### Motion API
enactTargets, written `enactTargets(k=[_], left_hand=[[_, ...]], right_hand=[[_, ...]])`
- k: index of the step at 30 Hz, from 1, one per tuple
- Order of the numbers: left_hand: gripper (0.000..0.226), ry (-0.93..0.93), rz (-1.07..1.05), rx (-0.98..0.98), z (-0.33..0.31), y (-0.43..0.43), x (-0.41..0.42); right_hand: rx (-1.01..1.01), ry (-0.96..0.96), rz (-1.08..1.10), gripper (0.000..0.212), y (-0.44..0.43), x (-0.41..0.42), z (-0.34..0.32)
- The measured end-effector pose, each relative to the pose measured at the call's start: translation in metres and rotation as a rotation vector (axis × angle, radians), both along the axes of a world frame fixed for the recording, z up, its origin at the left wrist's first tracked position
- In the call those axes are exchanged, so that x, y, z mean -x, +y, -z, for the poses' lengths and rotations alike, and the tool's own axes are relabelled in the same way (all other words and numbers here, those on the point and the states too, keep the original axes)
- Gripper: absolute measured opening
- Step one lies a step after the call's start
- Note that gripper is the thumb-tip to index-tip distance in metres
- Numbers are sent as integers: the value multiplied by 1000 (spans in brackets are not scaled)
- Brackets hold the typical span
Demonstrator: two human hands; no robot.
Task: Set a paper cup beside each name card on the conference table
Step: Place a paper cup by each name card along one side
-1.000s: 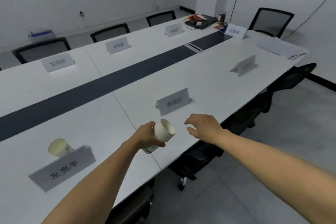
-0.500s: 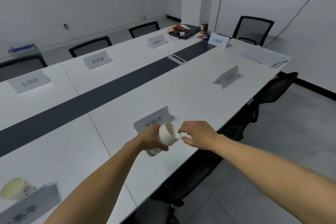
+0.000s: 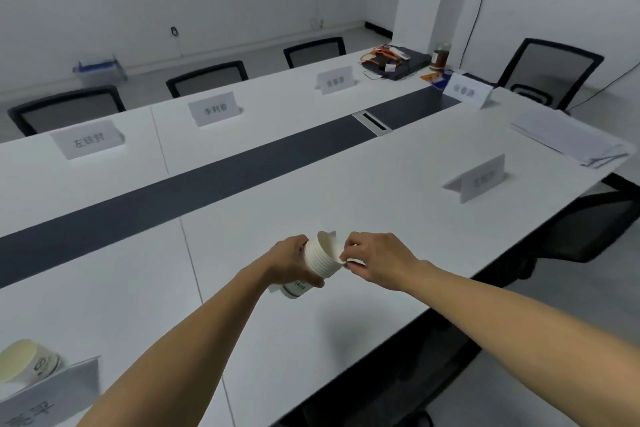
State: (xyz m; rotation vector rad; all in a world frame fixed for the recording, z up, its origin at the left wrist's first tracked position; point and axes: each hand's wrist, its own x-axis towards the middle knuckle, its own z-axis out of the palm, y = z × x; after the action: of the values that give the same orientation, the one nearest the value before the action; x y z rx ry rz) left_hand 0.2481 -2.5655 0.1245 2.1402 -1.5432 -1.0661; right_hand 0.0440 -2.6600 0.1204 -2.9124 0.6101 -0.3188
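Observation:
My left hand (image 3: 292,265) grips a stack of nested white paper cups (image 3: 320,260), tilted with the open mouth facing right, above the near side of the white conference table (image 3: 381,191). My right hand (image 3: 375,260) pinches the rim of the outermost cup. The nearest name card is almost wholly hidden behind the stack and my hands. One paper cup (image 3: 29,362) stands at the lower left behind a name card (image 3: 48,395). Another near-side name card (image 3: 479,177) stands to the right with no cup by it.
Three name cards (image 3: 88,140) (image 3: 213,109) (image 3: 336,80) line the far side and one name card (image 3: 467,90) stands at the table's head. A paper pile (image 3: 568,137) lies far right. A device with cables (image 3: 394,61) and a jar (image 3: 440,57) sit at the far end. Black chairs (image 3: 550,71) surround the table.
My right hand has moved left from open air to the stack and now pinches the top cup's rim. My view has shifted right along the table; the placed cup has slid to the lower left.

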Motion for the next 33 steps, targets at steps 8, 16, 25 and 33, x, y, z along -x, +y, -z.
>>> enactTargets(k=[8,16,25,33], left_hand=[[67,59,-275,-43,3,-4,0],[62,143,-569,-34,20,20,38],[61,104,-815,-63,29,55,26],[60,21,-678,9,26,26,-5]], right_hand=[[55,-56,-372,11,-58,-23,15],[-90,-122,-597,10,-81,-37,30],[-197,23,-602,17,-83,-80,19],[-112,64,-616,25,-77,-114,11]])
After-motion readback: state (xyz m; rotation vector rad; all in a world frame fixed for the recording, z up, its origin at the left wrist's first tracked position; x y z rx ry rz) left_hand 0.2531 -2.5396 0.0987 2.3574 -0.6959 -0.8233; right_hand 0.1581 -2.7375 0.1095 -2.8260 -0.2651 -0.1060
